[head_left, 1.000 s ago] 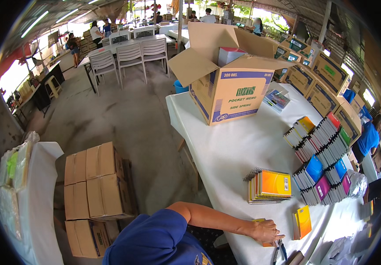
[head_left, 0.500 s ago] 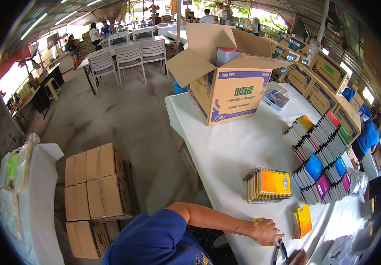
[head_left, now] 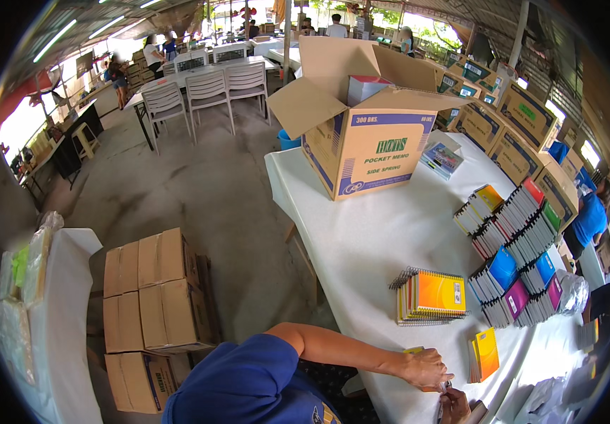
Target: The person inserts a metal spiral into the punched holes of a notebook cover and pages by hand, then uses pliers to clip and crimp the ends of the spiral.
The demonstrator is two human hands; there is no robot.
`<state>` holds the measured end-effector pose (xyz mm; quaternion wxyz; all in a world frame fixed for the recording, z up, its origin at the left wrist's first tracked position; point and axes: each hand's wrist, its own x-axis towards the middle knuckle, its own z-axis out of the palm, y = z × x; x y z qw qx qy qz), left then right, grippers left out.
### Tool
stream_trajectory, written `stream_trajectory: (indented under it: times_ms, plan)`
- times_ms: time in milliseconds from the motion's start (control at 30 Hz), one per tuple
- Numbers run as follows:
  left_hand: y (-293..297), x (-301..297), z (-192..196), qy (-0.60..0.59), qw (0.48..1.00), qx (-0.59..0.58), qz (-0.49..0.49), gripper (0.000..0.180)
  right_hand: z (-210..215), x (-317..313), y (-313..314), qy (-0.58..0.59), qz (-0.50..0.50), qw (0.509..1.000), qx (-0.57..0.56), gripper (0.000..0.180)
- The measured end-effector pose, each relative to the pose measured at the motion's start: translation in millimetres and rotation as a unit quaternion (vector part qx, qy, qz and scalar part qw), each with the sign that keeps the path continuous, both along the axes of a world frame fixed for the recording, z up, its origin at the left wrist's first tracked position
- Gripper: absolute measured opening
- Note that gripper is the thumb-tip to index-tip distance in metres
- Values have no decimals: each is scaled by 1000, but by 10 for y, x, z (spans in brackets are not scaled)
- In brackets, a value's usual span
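My left hand [head_left: 426, 369] is closed, fingers curled down, over a small spiral notebook on the white table. Only the notebook's yellow corner [head_left: 414, 350] shows beside the wrist. Against those fingertips is my right hand [head_left: 453, 405] at the lower edge, fingers bent around pliers that it mostly covers. Right of both hands stands a small orange-yellow notebook pair [head_left: 486, 355], partly open. Beyond the left hand, a stack of orange and yellow spiral notebooks [head_left: 438, 293] lies on the table.
Rows of bundled notebooks [head_left: 513, 247] with coloured covers lie to the right. An open carton [head_left: 375, 152] stands at the table's far end, with more cartons [head_left: 515, 152] behind. Stacked boxes [head_left: 156, 297] sit on the floor at left. White chairs [head_left: 209, 92] and people are farther back.
My right hand has come up and left to meet my left hand, now covering most of the pliers. The left hand has barely shifted; the notebook stacks stay put.
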<state>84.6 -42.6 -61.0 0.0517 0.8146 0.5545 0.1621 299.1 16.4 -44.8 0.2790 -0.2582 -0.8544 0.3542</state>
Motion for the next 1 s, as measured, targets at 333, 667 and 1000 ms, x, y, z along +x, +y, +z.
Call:
stream_trajectory:
  times_ms: [333,667,1000]
  plan:
    - [1,4,-11,-12,1000,1,4,56,-100,53,106,32,-32,998,49,12]
    - [-13,-6,26,-23,1000,-6,3,52,6,-93,-36,28,-51,991,119,19]
    - [1,19,-29,-14,1000,-2,-4,45,43,5,67,-25,19,997,75,17]
